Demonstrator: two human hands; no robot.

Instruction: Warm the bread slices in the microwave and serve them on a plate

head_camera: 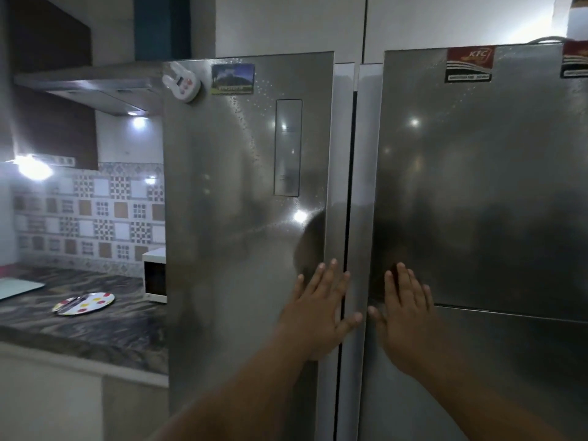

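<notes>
1. Neither hand grips anything: the left hand (318, 308) lies flat with straight, spread fingers on the right edge of the left fridge door (241, 218), and the right hand (405, 316) lies flat in the same way on the left edge of the right fridge door (477, 186).
2. Both hands sit just either side of the dark seam between the two doors, thumbs pointing toward each other, apart from one another; both doors look closed.
3. Both bare forearms reach up from the bottom edge of the view.
4. Left of the fridge, a dark marbled counter (105, 332) carries a round plate (84, 302) with red and yellow spots, lying near the middle of the counter with dark utensils across it; I cannot tell which utensils.
5. A pale flat board (17, 288) lies at the counter's left edge.
6. At the counter's back right corner, a white microwave (155, 275) stands partly hidden behind the left fridge door.
7. No bread slices show in this view.
8. Higher on the left door sit a white rabbit-shaped magnet (182, 82), a landscape picture magnet (233, 78) and a narrow panel (288, 148).
9. Near the right door's top edge is a red sticker (470, 63).
10. Behind the counter are patterned wall tiles (95, 211) and, above, a lit hood (92, 87).
</notes>
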